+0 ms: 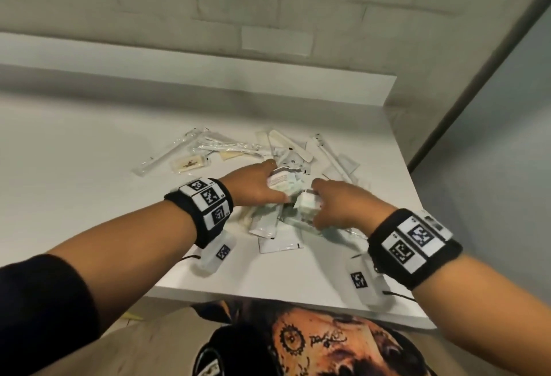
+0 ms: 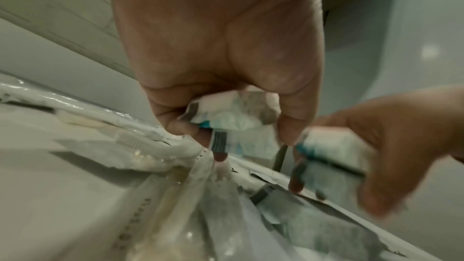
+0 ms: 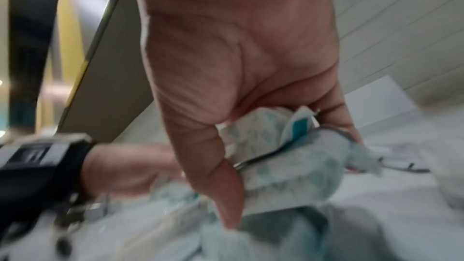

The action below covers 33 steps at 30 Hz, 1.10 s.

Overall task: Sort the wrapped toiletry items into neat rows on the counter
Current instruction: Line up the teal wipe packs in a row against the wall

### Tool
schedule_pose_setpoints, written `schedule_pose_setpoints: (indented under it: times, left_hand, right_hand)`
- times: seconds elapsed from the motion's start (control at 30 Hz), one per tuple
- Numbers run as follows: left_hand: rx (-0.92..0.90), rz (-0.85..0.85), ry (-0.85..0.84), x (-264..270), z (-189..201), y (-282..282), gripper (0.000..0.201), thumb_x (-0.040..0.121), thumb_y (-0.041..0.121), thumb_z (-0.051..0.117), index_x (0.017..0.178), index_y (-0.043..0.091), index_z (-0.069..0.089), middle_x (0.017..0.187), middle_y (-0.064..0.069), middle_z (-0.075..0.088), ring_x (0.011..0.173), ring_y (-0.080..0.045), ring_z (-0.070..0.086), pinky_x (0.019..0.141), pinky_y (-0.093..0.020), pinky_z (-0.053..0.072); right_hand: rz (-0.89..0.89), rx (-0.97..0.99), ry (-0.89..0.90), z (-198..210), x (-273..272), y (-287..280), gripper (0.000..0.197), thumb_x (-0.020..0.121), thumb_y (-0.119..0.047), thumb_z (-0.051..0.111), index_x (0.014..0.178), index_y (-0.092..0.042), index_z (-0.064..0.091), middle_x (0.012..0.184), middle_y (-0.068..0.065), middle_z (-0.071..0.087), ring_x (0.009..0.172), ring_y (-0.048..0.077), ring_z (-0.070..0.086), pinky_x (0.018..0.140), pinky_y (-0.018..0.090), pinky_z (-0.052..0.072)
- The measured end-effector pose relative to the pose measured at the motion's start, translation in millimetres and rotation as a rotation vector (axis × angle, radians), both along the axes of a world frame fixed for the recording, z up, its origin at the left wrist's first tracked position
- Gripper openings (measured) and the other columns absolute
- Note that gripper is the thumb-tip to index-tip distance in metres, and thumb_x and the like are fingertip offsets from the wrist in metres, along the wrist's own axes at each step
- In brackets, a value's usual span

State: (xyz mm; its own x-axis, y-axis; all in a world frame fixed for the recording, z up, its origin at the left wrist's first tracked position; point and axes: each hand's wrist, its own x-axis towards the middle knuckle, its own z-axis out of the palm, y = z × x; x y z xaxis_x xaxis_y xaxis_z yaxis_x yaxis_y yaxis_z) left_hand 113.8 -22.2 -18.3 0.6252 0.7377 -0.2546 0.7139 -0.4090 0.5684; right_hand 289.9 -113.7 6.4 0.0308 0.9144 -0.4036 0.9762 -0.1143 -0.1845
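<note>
Both hands work side by side, not touching, in the loose pile of wrapped toiletry items (image 1: 277, 220) near the worktop's (image 1: 74, 191) front edge: the left hand (image 1: 253, 186) clutches a bunch of small sachets (image 2: 236, 114), the right hand (image 1: 337, 208) clamps a second wad of sachets (image 3: 288, 158). Unsorted long sleeves (image 1: 167, 153) lie beyond and to the left, long axes slanting, nearer the left hand. Printing on the left bundle is, apparently, too blurred to read.
</note>
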Motion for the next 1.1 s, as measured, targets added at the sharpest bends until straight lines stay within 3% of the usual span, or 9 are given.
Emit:
schedule_pose_setpoints:
  times: [0.23,0.33,0.43,0.57,0.73,0.83,0.93,1.03,1.1]
  left_hand:
    - [0.083,0.25,-0.133,-52.7,16.3,26.4,0.054,0.079,0.044,0.069,0.121,0.016,0.049,0.11,0.002,0.059,0.097,-0.018,0.06,0.084,-0.036,0.051]
    - [0.153,0.421,-0.049,-97.3,19.8,62.3,0.052,0.078,0.047,0.068,0.113,0.013,0.05,0.108,-0.005,0.059,0.091,-0.022,0.059,0.079,-0.035,0.05]
    - [0.133,0.541,0.091,-141.7,16.9,97.0,0.061,0.08,0.045,0.068,0.122,0.006,0.045,0.116,-0.01,0.057,0.098,-0.026,0.057,0.079,-0.032,0.045]
    - [0.061,0.391,0.34,-172.9,2.1,125.7,0.069,0.083,0.046,0.064,0.133,0.007,0.036,0.13,-0.012,0.055,0.113,-0.03,0.056,0.087,-0.034,0.046]
    - [0.125,0.093,0.324,-151.6,-6.8,119.5,0.061,0.081,0.048,0.061,0.125,0.012,0.039,0.117,-0.009,0.061,0.102,-0.028,0.061,0.077,-0.031,0.047]
    - [0.099,-0.088,0.261,-145.7,-9.5,99.6,0.062,0.079,0.047,0.065,0.125,0.014,0.038,0.113,-0.008,0.063,0.096,-0.027,0.061,0.077,-0.034,0.051]
    - [0.067,-0.219,0.245,-164.6,-6.8,82.0,0.057,0.081,0.044,0.067,0.122,0.013,0.042,0.115,-0.008,0.057,0.099,-0.027,0.057,0.079,-0.036,0.05]
    - [0.128,-0.209,0.238,-199.4,-3.0,83.4,0.062,0.076,0.046,0.071,0.124,0.016,0.047,0.115,-0.003,0.049,0.1,-0.022,0.053,0.082,-0.035,0.049]
    - [0.209,-0.151,0.252,-225.8,-3.3,99.6,0.062,0.072,0.047,0.073,0.123,0.02,0.05,0.112,-0.001,0.047,0.098,-0.02,0.052,0.079,-0.033,0.048]
  right_hand:
    - [0.112,-0.09,-0.156,2.9,-4.7,11.6,0.065,0.07,-0.02,0.068,0.129,-0.023,0.039,0.096,-0.004,0.059,0.078,0.015,0.057,0.06,0.028,0.048]
    - [0.026,-0.134,-0.154,39.1,7.9,31.1,0.063,0.069,-0.022,0.075,0.124,-0.024,0.046,0.096,-0.004,0.061,0.078,0.015,0.061,0.063,0.03,0.053]
    - [-0.036,-0.011,-0.089,65.6,0.8,55.9,0.056,0.069,-0.024,0.08,0.115,-0.023,0.05,0.096,-0.001,0.062,0.075,0.017,0.061,0.062,0.03,0.051]
    - [-0.051,0.122,0.114,67.1,-44.5,100.3,0.053,0.069,-0.021,0.082,0.113,-0.025,0.053,0.093,-0.003,0.064,0.077,0.016,0.062,0.061,0.03,0.052]
    - [-0.073,0.187,0.278,47.3,-112.8,159.8,0.057,0.069,-0.014,0.082,0.118,-0.02,0.053,0.098,0.0,0.066,0.08,0.017,0.061,0.06,0.025,0.045]
    - [-0.041,0.197,0.22,33.0,-152.5,194.2,0.059,0.068,-0.017,0.081,0.119,-0.018,0.05,0.102,0.003,0.065,0.085,0.022,0.062,0.068,0.029,0.049]
    - [0.055,0.161,0.042,20.4,-191.4,218.1,0.055,0.071,-0.019,0.074,0.118,-0.019,0.045,0.097,0.001,0.062,0.082,0.021,0.059,0.062,0.029,0.046]
    - [0.162,0.11,-0.087,6.8,-220.1,227.0,0.053,0.074,-0.019,0.069,0.12,-0.02,0.043,0.093,-0.001,0.059,0.079,0.019,0.056,0.056,0.028,0.041]
    - [0.176,0.103,-0.113,-8.8,-235.5,231.2,0.053,0.075,-0.018,0.067,0.121,-0.021,0.042,0.098,0.0,0.061,0.081,0.02,0.057,0.063,0.031,0.048]
